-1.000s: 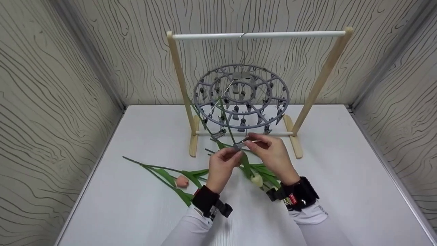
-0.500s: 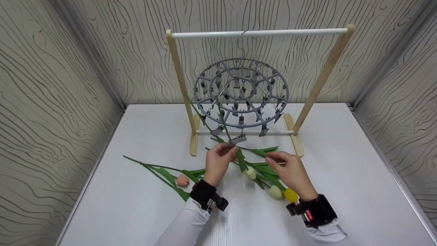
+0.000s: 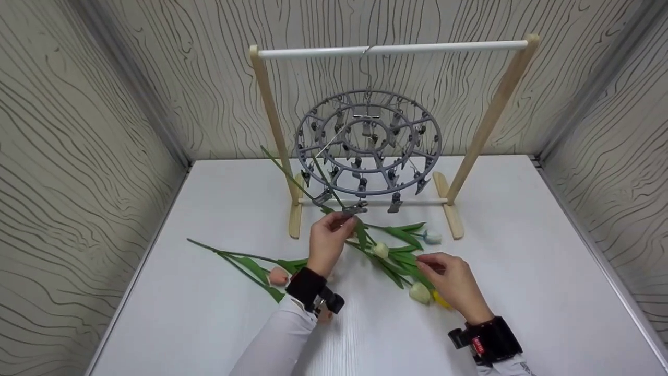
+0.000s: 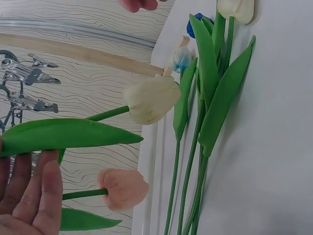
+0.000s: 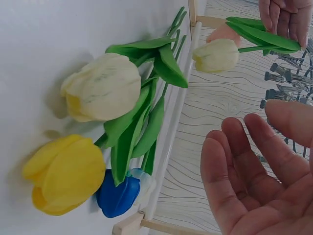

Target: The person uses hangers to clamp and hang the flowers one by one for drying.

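The right hand (image 3: 453,279) is held loosely open with nothing gripped, its fingers spread just above the cream and yellow tulips (image 3: 420,292) lying on the smooth white tabletop (image 3: 522,271). Further in, the stem of a cream-headed tulip (image 3: 380,249) is pinched by the left hand (image 3: 327,241) just below a metal clip (image 3: 356,208). The clip belongs to the round grey clip hanger (image 3: 368,143), hung from a wooden rack (image 3: 490,117) before wavy-lined walls.

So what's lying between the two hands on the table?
In the head view, a white tulip and green leaves lie between the left hand and right hand.
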Demonstrator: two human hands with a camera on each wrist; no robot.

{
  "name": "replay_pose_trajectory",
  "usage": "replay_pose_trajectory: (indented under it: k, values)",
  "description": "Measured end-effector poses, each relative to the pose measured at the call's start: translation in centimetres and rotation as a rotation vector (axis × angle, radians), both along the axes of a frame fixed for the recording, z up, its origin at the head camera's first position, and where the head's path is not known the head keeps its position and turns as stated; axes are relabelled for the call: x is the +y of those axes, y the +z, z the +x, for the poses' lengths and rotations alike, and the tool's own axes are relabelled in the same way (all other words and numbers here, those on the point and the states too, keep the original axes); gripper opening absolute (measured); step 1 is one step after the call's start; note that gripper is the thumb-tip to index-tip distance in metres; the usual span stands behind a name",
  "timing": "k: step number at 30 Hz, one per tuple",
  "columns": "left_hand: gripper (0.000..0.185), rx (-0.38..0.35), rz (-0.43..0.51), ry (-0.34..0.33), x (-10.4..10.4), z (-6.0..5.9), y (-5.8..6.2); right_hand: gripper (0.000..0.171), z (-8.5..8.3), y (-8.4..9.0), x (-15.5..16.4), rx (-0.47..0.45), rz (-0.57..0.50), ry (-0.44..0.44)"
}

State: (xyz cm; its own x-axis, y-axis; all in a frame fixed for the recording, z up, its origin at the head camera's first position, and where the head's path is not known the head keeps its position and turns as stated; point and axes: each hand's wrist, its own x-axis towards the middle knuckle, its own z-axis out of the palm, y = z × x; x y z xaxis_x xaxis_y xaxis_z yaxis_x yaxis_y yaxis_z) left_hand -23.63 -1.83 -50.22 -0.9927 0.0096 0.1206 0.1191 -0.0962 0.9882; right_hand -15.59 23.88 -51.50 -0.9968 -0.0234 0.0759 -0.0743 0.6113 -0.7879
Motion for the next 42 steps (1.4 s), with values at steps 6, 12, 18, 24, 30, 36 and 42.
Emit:
replay_pose_trajectory:
  k: [6, 12, 18, 24, 30, 36, 42]
  values:
    - [0.023, -0.008, 0.003, -0.006, -0.5, 0.1, -0.1, 0.018, 0.2, -0.2, -0.4, -0.009, -0.005, 0.007]
    - [0.032, -0.020, -0.103, 0.005, -1.3, 0.9, -0.3, 0.018, 0.2, -0.5, -1.1, 0.007, 0.011, 0.025]
    - [0.034, 0.001, -0.198, -0.035, -2.4, 2.4, -0.9, 0.016, 0.1, -1.0, -1.7, 0.038, 0.019, 0.030]
    - [0.027, 0.056, -0.356, -0.064, -3.9, 5.2, -1.8, 0.012, -0.1, -1.7, -2.9, 0.149, 0.132, 0.033]
    - [0.024, 0.027, -0.380, -0.070, -4.7, 8.0, -2.3, 0.015, -0.8, -2.2, -4.5, 0.176, 0.311, 0.064]
    - [0.024, 0.061, -0.398, -0.062, -5.0, 9.6, -2.8, 0.022, -1.9, -2.8, -5.7, 0.098, 0.447, 0.110]
    - [0.022, 0.036, -0.383, -0.061, -5.0, 10.5, -3.0, 0.010, -2.7, -4.1, -6.0, 0.140, 0.572, 0.087]
